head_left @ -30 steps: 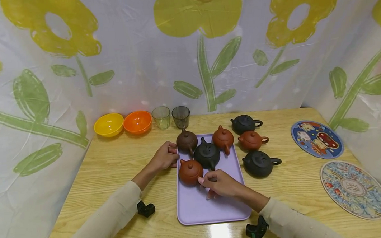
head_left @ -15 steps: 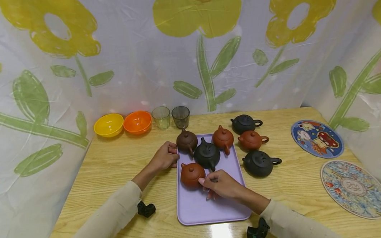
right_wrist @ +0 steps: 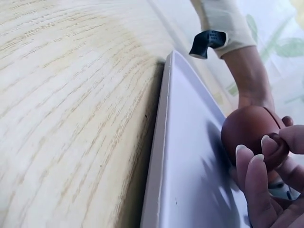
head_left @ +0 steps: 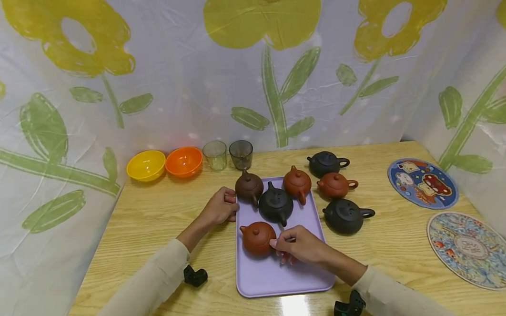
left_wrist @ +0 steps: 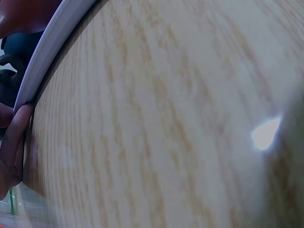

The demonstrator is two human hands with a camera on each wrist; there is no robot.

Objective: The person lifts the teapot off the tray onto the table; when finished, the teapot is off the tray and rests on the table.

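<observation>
My right hand [head_left: 302, 243] pinches the looped handle of an orange-brown clay teapot [head_left: 258, 239] at the left side of a lilac tray [head_left: 285, 280]. In the right wrist view, thumb and finger close on the teapot's handle [right_wrist: 274, 147], with other fingers below it. My left hand [head_left: 219, 206] holds the tray's left rim, fingertips against its edge [left_wrist: 45, 57] in the left wrist view. Behind the held teapot, a black teapot [head_left: 276, 205], a dark brown teapot [head_left: 249, 188] and another orange-brown teapot [head_left: 297, 182] stand on the tray.
Right of the tray stand a black teapot [head_left: 345, 216], a red-brown teapot [head_left: 334, 185] and another black teapot [head_left: 324, 164]. Two round mats, one blue [head_left: 422, 182] and one floral [head_left: 472, 251], lie far right. A yellow bowl [head_left: 147, 165], an orange bowl [head_left: 184, 162] and two glasses [head_left: 241, 155] line the back.
The held orange-brown teapot has shifted toward the tray's front and slightly right, away from the black teapot, with my right hand following. My left hand has stayed at the tray's rim.
</observation>
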